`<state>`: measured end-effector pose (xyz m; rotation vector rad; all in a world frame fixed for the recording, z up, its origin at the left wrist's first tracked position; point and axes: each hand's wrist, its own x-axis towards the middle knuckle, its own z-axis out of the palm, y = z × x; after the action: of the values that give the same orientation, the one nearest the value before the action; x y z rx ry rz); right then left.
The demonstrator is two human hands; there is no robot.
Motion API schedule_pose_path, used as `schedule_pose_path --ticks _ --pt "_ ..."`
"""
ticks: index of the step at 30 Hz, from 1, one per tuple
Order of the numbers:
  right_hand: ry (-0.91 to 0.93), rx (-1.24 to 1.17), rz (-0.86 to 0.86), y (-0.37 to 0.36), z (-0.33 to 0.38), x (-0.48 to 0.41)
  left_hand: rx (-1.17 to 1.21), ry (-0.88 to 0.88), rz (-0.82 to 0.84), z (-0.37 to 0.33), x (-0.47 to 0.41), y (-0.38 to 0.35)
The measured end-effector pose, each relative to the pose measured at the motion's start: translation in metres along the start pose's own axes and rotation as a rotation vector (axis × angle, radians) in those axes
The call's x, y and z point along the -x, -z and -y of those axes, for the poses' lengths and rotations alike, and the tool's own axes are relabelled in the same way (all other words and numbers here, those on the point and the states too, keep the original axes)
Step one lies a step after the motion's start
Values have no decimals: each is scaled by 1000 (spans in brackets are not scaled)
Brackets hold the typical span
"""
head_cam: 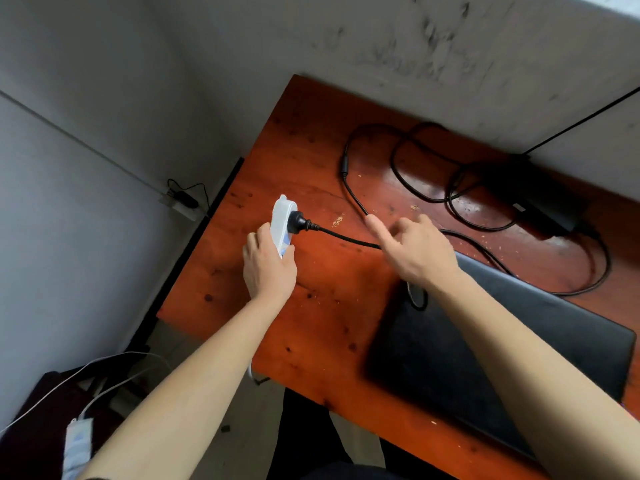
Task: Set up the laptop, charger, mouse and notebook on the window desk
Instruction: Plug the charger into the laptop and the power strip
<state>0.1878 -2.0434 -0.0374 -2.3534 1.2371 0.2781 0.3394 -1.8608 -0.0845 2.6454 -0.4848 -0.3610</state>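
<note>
Second white power strip (79, 445) on the floor far left, cables trailing. Left hand (268, 268) on the reddish wooden surface (322, 323), fingers (289, 252) clenched around a white power strip (282, 221) — black plug (298, 222) seated in it. Charger cable (349, 239) runs right from the plug, passing under the right hand (417, 251), which hovers with fingers loose and spread, grasping nothing. Closed black laptop (485, 348) lies flat at the near right; charger brick (540, 206) sits near the wall, its cord looped around it.
</note>
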Motion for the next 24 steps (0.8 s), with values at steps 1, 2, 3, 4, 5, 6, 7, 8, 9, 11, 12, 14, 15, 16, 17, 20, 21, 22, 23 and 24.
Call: schedule_pose_path --ticks 1,2,3,4,5,6,7,8,9,11,12,14,15,16,17,20,21,22,23,24 --pt "-110 -23 76 4 -7 -6 5 16 -6 1 -1 0" --pt "-187 -41 168 8 -15 -11 5 27 -9 3 -3 0" --pt "-238 -66 262 10 -22 -14 4 35 -9 4 -4 0" --pt "-271 -94 348 11 -27 -14 -1 38 -7 6 -5 0" --pt "-292 -106 408 10 -30 -13 -9 38 -4 7 -6 0" --pt "-293 -82 439 8 -30 -13 -18 39 0 9 -7 0" --pt "-289 -30 463 7 -28 -12 -29 43 5 11 -8 0" --pt "-291 14 490 6 -24 -12 -41 51 11 13 -8 0" --pt "-310 25 524 4 -20 -14 -54 58 17 15 -8 -1" --pt "-357 27 610 2 -10 -19 -79 61 30 18 -7 -1" --pt "-362 65 649 -1 -6 -20 -89 58 34 19 -7 0" --pt "-318 155 666 -10 -2 -20 -105 39 44 19 -7 0" --pt "-291 141 644 -15 -3 -19 -116 25 49 19 -7 1" --pt "-270 42 618 -22 -4 -20 -129 11 55 20 -7 1" --pt "-287 -151 584 -27 -6 -23 -138 4 61 20 -8 1" --pt "-481 -757 446 -32 -6 -37 -148 19 78 21 -10 2" --pt "-525 -832 429 -31 -4 -43 -156 21 83 22 -11 2" --pt "-539 -849 430 -30 -4 -50 -165 20 88 21 -11 2" --pt "-525 -795 448 -27 -4 -53 -171 16 93 20 -11 3" --pt "-479 -688 477 -24 -4 -56 -175 11 96 20 -10 3"
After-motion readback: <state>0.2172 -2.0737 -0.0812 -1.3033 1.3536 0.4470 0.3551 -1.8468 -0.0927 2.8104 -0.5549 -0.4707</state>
